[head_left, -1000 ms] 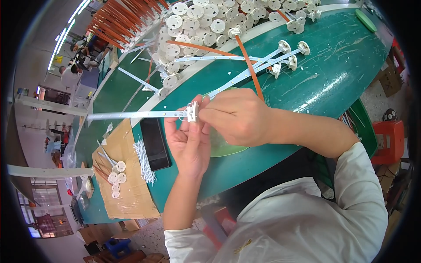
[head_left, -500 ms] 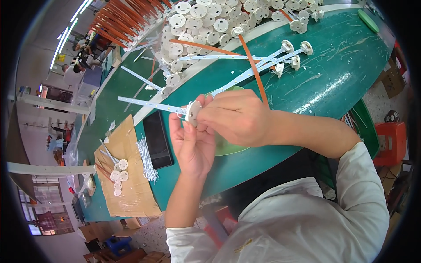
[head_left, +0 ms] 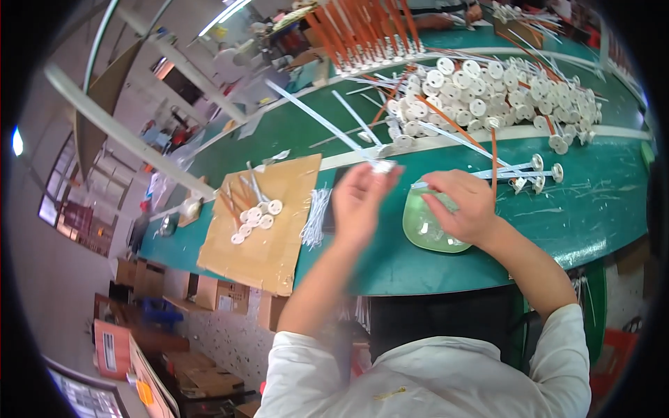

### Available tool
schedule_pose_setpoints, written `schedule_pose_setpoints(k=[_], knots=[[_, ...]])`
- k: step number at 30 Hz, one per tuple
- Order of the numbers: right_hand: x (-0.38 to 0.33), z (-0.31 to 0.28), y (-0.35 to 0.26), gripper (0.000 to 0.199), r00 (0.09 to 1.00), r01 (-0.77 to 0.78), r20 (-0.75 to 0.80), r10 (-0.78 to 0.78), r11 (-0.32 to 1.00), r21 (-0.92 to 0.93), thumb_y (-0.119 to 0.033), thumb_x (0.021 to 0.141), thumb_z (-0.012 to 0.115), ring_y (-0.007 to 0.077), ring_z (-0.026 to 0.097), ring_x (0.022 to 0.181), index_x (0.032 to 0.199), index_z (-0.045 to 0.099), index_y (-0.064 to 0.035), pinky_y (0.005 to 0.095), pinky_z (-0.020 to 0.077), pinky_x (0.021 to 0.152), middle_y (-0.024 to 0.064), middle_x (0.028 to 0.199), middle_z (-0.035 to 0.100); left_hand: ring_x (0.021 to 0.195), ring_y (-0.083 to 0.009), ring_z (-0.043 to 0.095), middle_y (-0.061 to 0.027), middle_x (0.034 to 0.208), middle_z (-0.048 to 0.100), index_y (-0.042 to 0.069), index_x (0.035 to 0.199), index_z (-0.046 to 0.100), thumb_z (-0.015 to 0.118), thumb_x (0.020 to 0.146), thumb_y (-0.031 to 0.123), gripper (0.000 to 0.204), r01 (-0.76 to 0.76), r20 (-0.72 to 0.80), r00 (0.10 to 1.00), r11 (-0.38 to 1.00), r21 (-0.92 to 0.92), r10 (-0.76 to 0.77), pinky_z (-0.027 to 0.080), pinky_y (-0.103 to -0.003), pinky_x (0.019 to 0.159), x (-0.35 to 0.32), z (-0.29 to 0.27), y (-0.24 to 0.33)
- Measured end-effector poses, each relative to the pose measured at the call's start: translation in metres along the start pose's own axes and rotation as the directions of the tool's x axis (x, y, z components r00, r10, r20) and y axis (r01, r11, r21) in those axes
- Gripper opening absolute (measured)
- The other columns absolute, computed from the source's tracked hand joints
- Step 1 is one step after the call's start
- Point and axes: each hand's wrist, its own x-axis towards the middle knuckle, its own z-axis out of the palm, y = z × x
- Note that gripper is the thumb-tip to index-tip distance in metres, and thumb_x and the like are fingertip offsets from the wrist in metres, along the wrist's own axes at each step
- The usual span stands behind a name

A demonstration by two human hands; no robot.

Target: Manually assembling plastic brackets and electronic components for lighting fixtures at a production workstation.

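Since a second ago my hands have parted: left hand (head_left: pixel 359 202) pinches the white rod (head_left: pixel 327 125) above the green dish (head_left: pixel 432 226); right hand (head_left: pixel 463 209), fingers curled, dips into it, probably for another fitting.

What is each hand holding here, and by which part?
Left hand pinches a long white rod at its capped near end. Right hand rests on the green bowl; any hold cannot be told.
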Motion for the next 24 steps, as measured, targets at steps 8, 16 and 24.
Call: schedule_pose_setpoints(k=[8, 16, 24], knots=[[0.000, -0.010, 0.029, 0.016, 0.941, -0.337, -0.018, 0.339, 0.938, 0.081, -0.004, 0.082, 0.070, 0.0176, 0.068, 0.073, 0.097, 0.070, -0.0012, 0.0272, 0.0522, 0.058, 0.0107, 0.087, 0.072, 0.078, -0.0426, 0.067, -0.0297, 0.074, 0.064, -0.007, 0.085, 0.067, 0.059, 0.090, 0.038, 0.046, 0.389, -0.349, 0.890, -0.089, 0.917, 0.293, 0.051, -0.048, 0.071, -0.029, -0.266, 0.104], [-0.003, -0.010, 0.027, 0.016, 0.914, -0.406, 0.020, 0.405, 0.912, 0.054, -0.005, 0.082, 0.071, 0.0160, 0.068, 0.073, 0.097, 0.071, -0.0007, 0.0268, 0.0527, 0.057, 0.0107, 0.087, 0.072, 0.073, -0.0449, 0.064, -0.0304, 0.072, 0.062, -0.008, 0.079, 0.067, 0.058, 0.091, 0.028, 0.038, 0.442, -0.277, 0.864, -0.369, 0.818, 0.422, 0.050, -0.052, 0.065, -0.077, -0.256, 0.122], [0.012, -0.013, 0.020, 0.016, 0.929, -0.371, 0.036, 0.369, 0.926, 0.073, -0.002, 0.081, 0.071, 0.0153, 0.069, 0.072, 0.097, 0.071, 0.0003, 0.0258, 0.0526, 0.057, 0.0112, 0.088, 0.072, 0.077, -0.0302, 0.066, -0.0147, 0.088, 0.067, 0.007, 0.098, 0.066, 0.054, 0.092, 0.025, 0.023, 0.337, 0.372, 0.422, 0.524, 0.782, -0.827, 0.052, -0.039, 0.071, -0.264, -0.045, 0.061]])
